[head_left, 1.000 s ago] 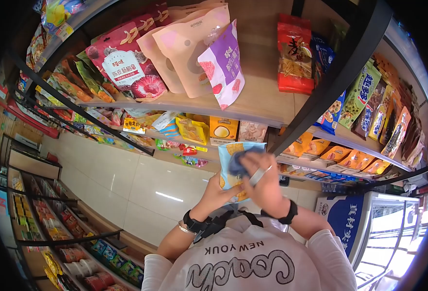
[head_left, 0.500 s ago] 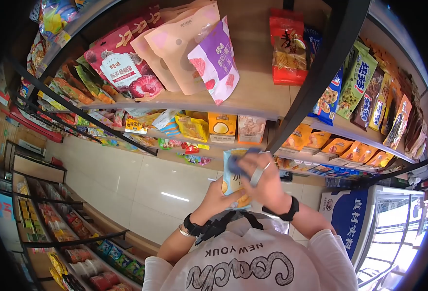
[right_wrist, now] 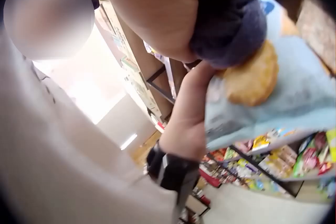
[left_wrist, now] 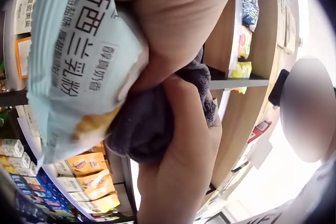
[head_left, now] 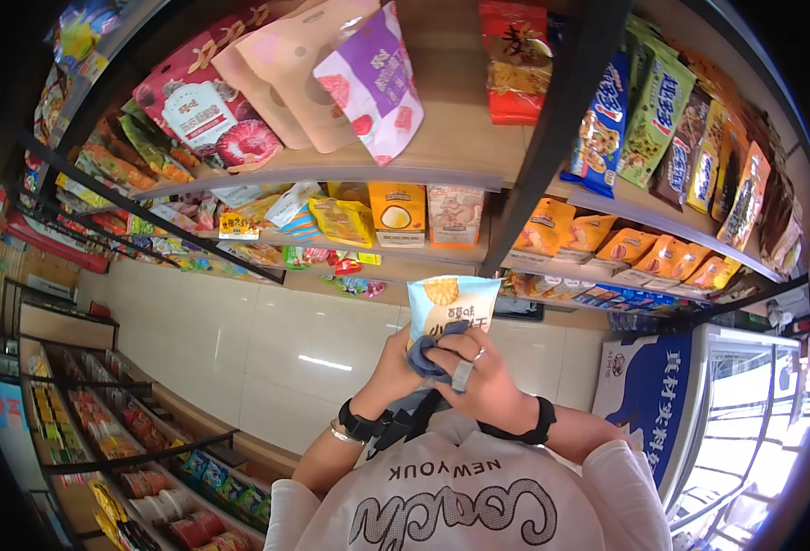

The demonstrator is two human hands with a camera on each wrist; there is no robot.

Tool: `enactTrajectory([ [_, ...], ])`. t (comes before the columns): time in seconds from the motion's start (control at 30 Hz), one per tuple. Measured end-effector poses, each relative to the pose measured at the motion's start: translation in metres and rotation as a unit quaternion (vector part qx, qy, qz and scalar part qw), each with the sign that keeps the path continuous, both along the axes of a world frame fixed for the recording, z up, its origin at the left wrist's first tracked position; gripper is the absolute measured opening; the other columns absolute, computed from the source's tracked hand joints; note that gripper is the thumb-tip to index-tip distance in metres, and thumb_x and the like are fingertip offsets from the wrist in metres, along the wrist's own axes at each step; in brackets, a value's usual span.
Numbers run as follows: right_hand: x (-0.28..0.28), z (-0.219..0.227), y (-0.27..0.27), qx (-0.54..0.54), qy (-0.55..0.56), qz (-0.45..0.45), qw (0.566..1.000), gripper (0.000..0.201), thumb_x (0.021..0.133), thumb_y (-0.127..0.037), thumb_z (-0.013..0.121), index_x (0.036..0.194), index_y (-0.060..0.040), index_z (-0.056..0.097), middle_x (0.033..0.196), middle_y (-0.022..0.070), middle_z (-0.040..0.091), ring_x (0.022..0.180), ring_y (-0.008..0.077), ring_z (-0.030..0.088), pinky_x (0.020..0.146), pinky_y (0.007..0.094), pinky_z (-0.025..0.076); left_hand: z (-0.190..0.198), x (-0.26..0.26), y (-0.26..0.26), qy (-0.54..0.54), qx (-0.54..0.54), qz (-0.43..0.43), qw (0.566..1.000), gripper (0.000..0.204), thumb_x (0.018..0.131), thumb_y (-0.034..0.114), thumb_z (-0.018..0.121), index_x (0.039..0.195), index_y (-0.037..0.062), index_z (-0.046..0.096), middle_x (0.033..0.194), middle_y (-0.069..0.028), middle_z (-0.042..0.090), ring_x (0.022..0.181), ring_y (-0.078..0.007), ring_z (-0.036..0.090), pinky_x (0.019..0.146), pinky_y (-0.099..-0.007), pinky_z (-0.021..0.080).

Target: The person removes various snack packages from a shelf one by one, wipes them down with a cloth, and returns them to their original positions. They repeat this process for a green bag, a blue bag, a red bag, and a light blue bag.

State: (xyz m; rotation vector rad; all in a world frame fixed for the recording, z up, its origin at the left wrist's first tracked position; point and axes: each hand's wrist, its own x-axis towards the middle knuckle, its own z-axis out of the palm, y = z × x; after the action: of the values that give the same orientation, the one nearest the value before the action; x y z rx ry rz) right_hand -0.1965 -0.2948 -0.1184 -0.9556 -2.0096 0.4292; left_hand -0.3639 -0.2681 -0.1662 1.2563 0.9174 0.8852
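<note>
A light blue and cream bag of biscuits (head_left: 464, 296) is held up in front of the chest. My left hand (head_left: 386, 369) grips its lower left side, the fingers mostly behind the bag. In my right hand (head_left: 489, 390) a dark blue cloth (head_left: 427, 361) is bunched under the fingers and lies against the bag's lower front, close to the left thumb. The left wrist view shows the back of the bag (left_wrist: 86, 66), with the cloth (left_wrist: 144, 124) at its edge. A printed biscuit shows beside the cloth (right_wrist: 233, 29) in the right wrist view.
An upper shelf (head_left: 460, 138) with standing snack pouches (head_left: 377, 83) runs across ahead. Orange snack packs (head_left: 630, 246) fill a lower shelf on the right. A black shelf post (head_left: 552, 119) rises beyond the hands. A glass-topped freezer (head_left: 639, 395) stands at the right, more stocked shelves (head_left: 139, 427) at the left.
My right hand has moved the cloth from the bag's upper front down to its lower left, leaving the top of the bag uncovered. My left hand still holds the bag.
</note>
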Motion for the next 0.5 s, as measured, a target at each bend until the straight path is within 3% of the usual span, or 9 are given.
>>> enactTrajectory([
  [0.03,0.007,-0.002,0.001,0.008,-0.015,-0.053,0.998,0.047,0.064,-0.005,0.077,0.109,-0.0032,0.063,0.106,0.0138,0.058,0.095,0.0339,0.055,0.085,0.0433,0.049,-0.004,0.004,-0.002,-0.004,0.047,0.001,0.999,0.048,0.079,0.009,0.076,0.123,0.0015,0.057,0.107,-0.0077,0.069,0.098,-0.0130,0.065,0.087,-0.0300,0.052],
  [0.13,0.033,0.001,0.013,0.001,-0.049,-0.193,0.980,0.051,0.064,-0.006,0.078,0.112,-0.0037,0.062,0.108,0.0138,0.058,0.094,0.0343,0.055,0.085,0.0433,0.049,0.013,0.010,-0.006,-0.006,-0.057,-0.003,0.998,0.043,0.081,0.005,0.073,0.121,-0.0009,0.057,0.111,-0.0092,0.068,0.102,-0.0134,0.064,0.090,-0.0295,0.051],
  [0.2,0.027,-0.001,0.000,0.006,-0.043,-0.145,0.988,0.047,0.062,-0.002,0.075,0.108,-0.0040,0.062,0.107,0.0144,0.057,0.093,0.0349,0.056,0.084,0.0448,0.049,0.034,0.016,-0.006,0.010,-0.161,0.006,0.987,0.037,0.086,0.003,0.067,0.121,-0.0025,0.057,0.116,-0.0098,0.066,0.104,-0.0145,0.063,0.093,-0.0300,0.050],
  [0.33,0.020,-0.004,-0.019,0.025,-0.047,-0.080,0.995,0.047,0.061,-0.002,0.076,0.106,-0.0016,0.061,0.106,0.0154,0.057,0.092,0.0361,0.056,0.085,0.0457,0.048,-0.007,0.022,-0.008,-0.100,0.010,0.069,0.993,0.034,0.092,0.011,0.065,0.122,-0.0023,0.055,0.117,-0.0104,0.066,0.098,-0.0133,0.065,0.080,-0.0279,0.055],
  [0.43,0.028,0.005,-0.012,0.039,-0.059,-0.123,0.990,0.048,0.061,-0.003,0.076,0.106,-0.0021,0.061,0.106,0.0151,0.057,0.093,0.0361,0.056,0.085,0.0461,0.048,0.034,0.026,-0.015,-0.064,-0.134,0.085,0.985,0.034,0.093,0.012,0.065,0.122,-0.0019,0.055,0.117,-0.0102,0.065,0.102,-0.0135,0.064,0.083,-0.0275,0.053],
  [0.5,0.025,0.011,-0.012,0.048,-0.080,-0.127,0.987,0.048,0.061,-0.003,0.077,0.106,-0.0022,0.061,0.106,0.0151,0.057,0.094,0.0361,0.056,0.085,0.0461,0.048,0.020,0.030,-0.013,-0.099,-0.079,0.105,0.986,0.035,0.093,0.013,0.066,0.123,-0.0017,0.055,0.115,-0.0093,0.066,0.102,-0.0142,0.063,0.088,-0.0285,0.051],
])
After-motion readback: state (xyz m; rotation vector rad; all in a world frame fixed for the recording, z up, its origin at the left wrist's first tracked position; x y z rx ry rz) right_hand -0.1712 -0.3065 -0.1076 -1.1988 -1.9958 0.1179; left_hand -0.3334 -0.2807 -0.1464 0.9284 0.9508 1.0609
